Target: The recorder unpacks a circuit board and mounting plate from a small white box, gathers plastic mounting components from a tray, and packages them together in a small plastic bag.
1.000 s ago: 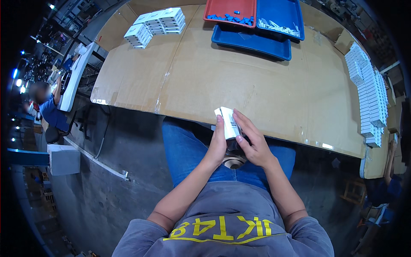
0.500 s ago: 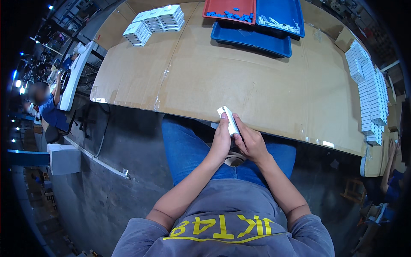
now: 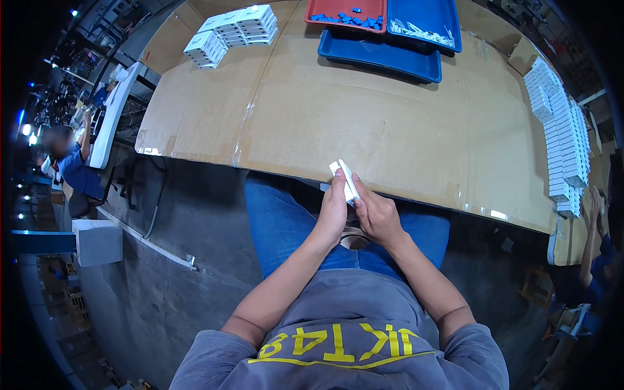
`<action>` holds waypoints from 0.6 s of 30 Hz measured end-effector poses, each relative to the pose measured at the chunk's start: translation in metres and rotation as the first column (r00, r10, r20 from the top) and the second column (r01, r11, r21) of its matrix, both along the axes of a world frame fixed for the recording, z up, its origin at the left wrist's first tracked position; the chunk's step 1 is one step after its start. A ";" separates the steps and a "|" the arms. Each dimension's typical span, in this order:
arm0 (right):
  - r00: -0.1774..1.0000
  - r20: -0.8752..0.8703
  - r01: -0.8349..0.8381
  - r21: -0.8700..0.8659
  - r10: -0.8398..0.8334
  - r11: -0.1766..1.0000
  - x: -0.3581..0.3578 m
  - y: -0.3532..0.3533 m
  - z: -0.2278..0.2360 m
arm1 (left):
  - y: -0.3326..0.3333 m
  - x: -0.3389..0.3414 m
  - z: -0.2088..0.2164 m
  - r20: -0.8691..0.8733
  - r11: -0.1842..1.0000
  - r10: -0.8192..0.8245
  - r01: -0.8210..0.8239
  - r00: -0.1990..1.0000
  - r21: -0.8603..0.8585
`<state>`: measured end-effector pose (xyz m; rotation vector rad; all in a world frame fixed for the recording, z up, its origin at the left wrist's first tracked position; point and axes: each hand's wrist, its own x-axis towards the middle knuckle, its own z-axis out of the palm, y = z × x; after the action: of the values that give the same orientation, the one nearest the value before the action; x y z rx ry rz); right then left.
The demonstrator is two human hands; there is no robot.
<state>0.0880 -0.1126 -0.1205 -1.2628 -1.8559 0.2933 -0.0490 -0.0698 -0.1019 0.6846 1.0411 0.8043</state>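
Observation:
Between both hands, just over the table's near edge, a small white flat rectangular piece (image 3: 349, 184) is held tilted. It looks like two layers slightly apart at the top; its exact kind is not clear. My left hand (image 3: 332, 213) is closed along its left side, thumb near the top end. My right hand (image 3: 379, 217) grips it from the right, fingers along that side and thumb at the lower end. The fingers partly cover the piece.
The table (image 3: 312, 123) is covered with taped cardboard. White boxlike pieces (image 3: 237, 27) stand stacked far left, and long white stacks (image 3: 560, 130) line the right. A red tray (image 3: 318, 10) holds blue parts; a blue tray (image 3: 448, 13) holds white strips; another blue tray (image 3: 380, 57) sits nearer. People work at both sides.
My hands stay closed round the white piece, with only a slight shift of the fingers. At far right, another person's hand has moved up toward the white stacks.

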 end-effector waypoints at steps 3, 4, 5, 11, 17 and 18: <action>1.000 -0.021 0.010 -0.013 -0.010 1.000 0.000 -0.001 0.000 | -0.002 0.000 0.010 0.027 1.000 0.026 -0.026 0.999 -0.011; 0.999 -0.037 0.007 -0.043 -0.009 0.999 0.000 -0.001 0.003 | -0.002 0.000 0.013 0.021 0.999 0.018 -0.018 1.000 -0.034; 0.999 -0.054 0.005 -0.074 -0.009 0.997 0.001 -0.001 0.007 | -0.001 0.000 0.015 0.015 0.998 0.010 -0.010 1.000 -0.057; 0.883 -0.462 -0.072 -0.312 -0.085 0.947 0.008 0.009 0.025 | 0.014 0.000 0.015 0.039 0.994 -0.011 0.007 0.999 0.108; 0.584 -0.708 -0.277 -0.633 -0.396 0.723 0.015 0.008 0.061 | 0.017 -0.010 0.024 -0.119 0.761 -0.148 0.190 0.982 0.620; 0.575 -0.722 -0.283 -0.616 -0.384 0.735 0.014 0.009 0.061 | 0.016 -0.010 0.030 -0.213 0.689 -0.144 0.252 0.966 0.679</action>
<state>0.1015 -0.1038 -0.0599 -1.2837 -0.8385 1.4069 -0.0591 -0.0534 -0.0716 1.5130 0.7408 0.9730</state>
